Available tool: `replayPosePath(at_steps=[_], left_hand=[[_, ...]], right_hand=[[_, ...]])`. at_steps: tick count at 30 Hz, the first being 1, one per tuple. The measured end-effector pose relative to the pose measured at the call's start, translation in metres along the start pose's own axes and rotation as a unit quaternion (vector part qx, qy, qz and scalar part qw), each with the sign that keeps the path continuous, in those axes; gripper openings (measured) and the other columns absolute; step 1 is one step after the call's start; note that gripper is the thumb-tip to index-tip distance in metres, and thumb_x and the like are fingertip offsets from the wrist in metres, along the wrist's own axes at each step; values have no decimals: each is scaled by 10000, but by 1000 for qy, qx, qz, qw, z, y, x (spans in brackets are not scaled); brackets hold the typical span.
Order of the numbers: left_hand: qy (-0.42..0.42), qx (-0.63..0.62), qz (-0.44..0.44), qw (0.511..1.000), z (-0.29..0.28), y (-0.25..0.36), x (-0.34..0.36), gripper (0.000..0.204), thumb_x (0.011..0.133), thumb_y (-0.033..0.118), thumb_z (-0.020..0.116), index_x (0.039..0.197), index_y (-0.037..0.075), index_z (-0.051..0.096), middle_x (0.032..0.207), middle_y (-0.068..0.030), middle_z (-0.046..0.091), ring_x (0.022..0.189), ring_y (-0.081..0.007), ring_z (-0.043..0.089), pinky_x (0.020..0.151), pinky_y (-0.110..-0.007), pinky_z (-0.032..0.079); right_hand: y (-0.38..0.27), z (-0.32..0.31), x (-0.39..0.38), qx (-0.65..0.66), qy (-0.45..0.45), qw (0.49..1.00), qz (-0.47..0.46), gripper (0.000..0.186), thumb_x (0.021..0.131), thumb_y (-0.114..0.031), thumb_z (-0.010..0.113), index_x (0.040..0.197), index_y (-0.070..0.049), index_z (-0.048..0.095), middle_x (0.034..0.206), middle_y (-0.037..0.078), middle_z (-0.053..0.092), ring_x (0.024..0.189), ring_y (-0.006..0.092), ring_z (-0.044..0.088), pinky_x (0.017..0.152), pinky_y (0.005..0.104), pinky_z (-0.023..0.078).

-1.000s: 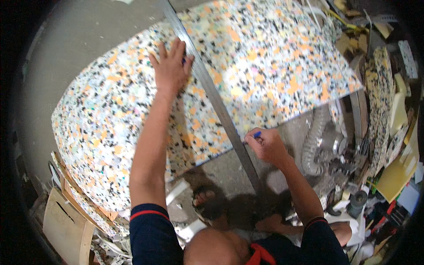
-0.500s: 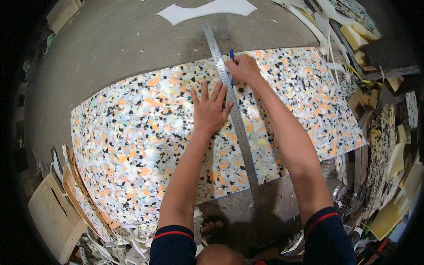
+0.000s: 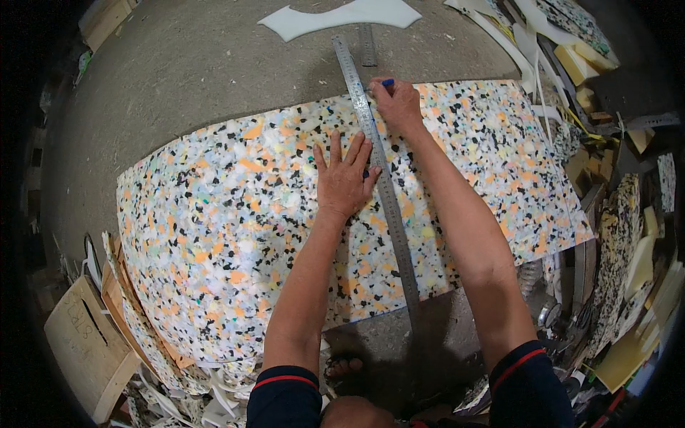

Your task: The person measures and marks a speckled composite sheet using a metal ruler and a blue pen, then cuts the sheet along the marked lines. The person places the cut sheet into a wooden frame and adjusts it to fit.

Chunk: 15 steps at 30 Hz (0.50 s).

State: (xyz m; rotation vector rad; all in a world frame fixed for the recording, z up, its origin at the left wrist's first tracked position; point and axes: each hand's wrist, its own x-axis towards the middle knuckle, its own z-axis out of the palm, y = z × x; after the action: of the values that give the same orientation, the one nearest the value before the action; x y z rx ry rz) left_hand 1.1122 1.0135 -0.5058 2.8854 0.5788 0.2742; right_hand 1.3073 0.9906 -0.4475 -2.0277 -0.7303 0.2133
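A speckled multicolour foam sheet (image 3: 228,235) lies across the middle of the view. A long steel ruler (image 3: 394,228) crosses it at a slant, reaching past both long edges. My left hand (image 3: 342,175) lies spread on the sheet, fingertips against the ruler's left edge; a small dark blue thing shows by the thumb, mostly hidden. Just right of the ruler, at the sheet's far edge, my right hand (image 3: 398,107) grips a blue pen (image 3: 387,83), its point hidden.
Beyond the sheet, a white curved cutout (image 3: 339,16) and a short ruler (image 3: 368,46) lie on the grey surface (image 3: 178,78). Foam offcuts (image 3: 617,250) and hoses and metal fittings (image 3: 548,310) crowd the right side. Wooden boards (image 3: 89,342) stand at lower left.
My right hand has moved from the ruler's near end to the sheet's far edge, the pen tilting since half a second ago. My left hand stays spread by the ruler; the view has shifted.
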Motion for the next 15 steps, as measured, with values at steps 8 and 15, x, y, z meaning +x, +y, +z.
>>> replayPosePath(at_steps=[8,15], left_hand=[[-6,-2,-17,1000,9,6,17,599,1031,504,452,1550,207,428,1621,12,389,1543,-368,197,1227,-654,50],[39,-64,-2,997,-8,25,19,509,1058,470,460,1472,184,539,1611,-25,400,1535,-339,241,1258,-585,21]], right_hand=[[35,-52,-121,25,-34,999,-17,312,963,-259,663,1176,-37,721,1063,193,726,952,304,703,842,382,542],[1,-161,-372,-117,24,991,52,236,929,-119,600,1118,21,588,987,205,576,791,403,634,702,499,510]])
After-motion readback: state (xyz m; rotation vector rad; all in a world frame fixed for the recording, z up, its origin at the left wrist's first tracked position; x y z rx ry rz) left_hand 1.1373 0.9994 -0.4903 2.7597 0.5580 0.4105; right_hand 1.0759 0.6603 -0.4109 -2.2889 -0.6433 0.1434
